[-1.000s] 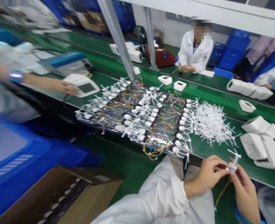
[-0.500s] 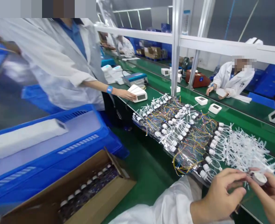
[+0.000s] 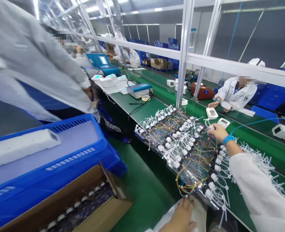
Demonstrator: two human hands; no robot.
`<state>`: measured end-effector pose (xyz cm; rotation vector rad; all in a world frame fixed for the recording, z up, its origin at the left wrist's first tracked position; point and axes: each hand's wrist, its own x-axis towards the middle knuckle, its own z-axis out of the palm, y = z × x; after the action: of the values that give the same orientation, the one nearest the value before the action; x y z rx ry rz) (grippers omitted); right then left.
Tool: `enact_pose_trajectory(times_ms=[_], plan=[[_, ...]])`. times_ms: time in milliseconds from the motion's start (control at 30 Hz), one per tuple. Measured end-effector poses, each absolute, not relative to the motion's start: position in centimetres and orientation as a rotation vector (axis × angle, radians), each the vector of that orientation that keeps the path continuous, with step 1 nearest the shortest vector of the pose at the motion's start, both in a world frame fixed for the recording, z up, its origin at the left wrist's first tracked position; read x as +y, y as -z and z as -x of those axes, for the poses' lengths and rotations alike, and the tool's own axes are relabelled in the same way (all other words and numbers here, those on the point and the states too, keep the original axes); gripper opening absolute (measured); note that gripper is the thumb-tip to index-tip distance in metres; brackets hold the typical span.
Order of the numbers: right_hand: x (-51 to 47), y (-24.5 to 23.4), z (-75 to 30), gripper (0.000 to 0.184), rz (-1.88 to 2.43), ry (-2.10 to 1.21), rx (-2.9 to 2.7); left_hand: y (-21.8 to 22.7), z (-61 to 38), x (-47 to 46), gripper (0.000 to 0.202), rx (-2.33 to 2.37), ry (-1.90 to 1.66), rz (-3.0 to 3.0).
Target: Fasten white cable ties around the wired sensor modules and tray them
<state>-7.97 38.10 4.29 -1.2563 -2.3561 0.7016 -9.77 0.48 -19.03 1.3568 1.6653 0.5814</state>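
My right hand (image 3: 218,131), with a blue wrist strap and coiled cord, reaches out over the far edge of a spread of small white-capped parts with coloured wires (image 3: 183,141) lying on a clear plastic sheet on the green belt (image 3: 147,109). Its fingers are pinched on a small white part (image 3: 210,128) at that edge. My left hand (image 3: 181,216) rests low on my white coat, just below the sheet's near edge, fingers lying flat and holding nothing.
A pile of white T-shaped tubes (image 3: 265,161) lies right of the wired parts. A blue crate (image 3: 60,154) and an open cardboard box of parts (image 3: 84,206) stand at my left. A co-worker's grey coat (image 3: 35,74) fills the upper left. Another person (image 3: 236,93) sits across the belt.
My hands have parted: the right one has stretched forward to the far edge of the wired parts, the left has dropped to my lap. The co-worker's hand has left the white device.
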Motion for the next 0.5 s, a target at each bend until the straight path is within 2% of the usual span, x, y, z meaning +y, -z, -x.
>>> enact_pose_trajectory(times_ms=[67, 100, 267, 500], plan=[[39.0, -2.7, 10.4, 0.022, 1.293, -0.661, -2.370, 20.7, 9.7, 0.1, 0.110, 1.689, -0.326, -1.295], [39.3, -1.9, 11.4, 0.024, 1.312, -0.637, -2.377, 21.3, 9.4, 0.1, 0.114, 1.674, -0.232, -1.297], [39.8, 1.8, 14.1, 0.034, 1.353, -0.551, -2.433, 21.9, 7.8, 1.8, 0.115, 1.667, -0.022, -1.347], [40.1, 4.5, 13.9, 0.041, 1.301, -0.532, -2.504, 21.7, 8.2, 2.7, 0.114, 1.623, -0.046, -1.371]])
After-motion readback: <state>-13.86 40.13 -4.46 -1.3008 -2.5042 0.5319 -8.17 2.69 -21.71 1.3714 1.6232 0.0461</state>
